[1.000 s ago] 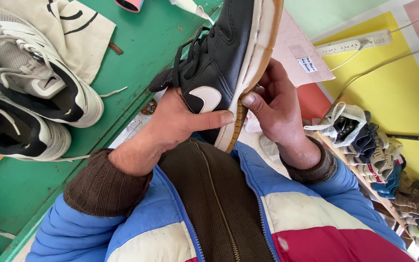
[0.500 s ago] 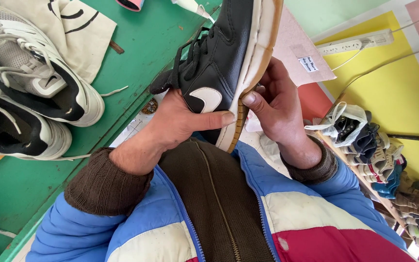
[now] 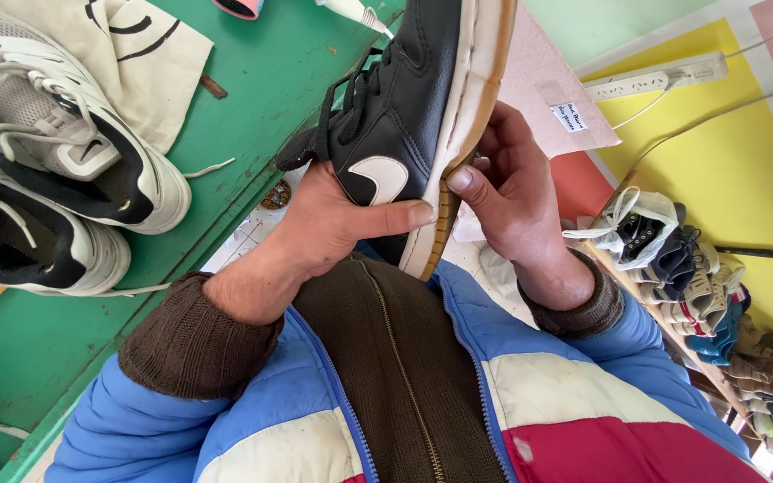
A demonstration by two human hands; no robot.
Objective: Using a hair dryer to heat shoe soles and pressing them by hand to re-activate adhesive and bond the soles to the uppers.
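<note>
While I sit at the green wooden table, both hands hold a black leather sneaker with a white-and-tan sole.
My left hand grips its heel side; my right hand thumbs the sole edge, above my chest.

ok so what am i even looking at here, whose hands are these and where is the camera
The camera sits on a person's head and looks down, so the hands are the person's own. The left hand and right hand hold a black sneaker with a white and tan sole between them, heel towards the chest. To the left is a green table with two white and black sneakers and a beige cloth bag. At right, more shoes line a shelf.
</note>
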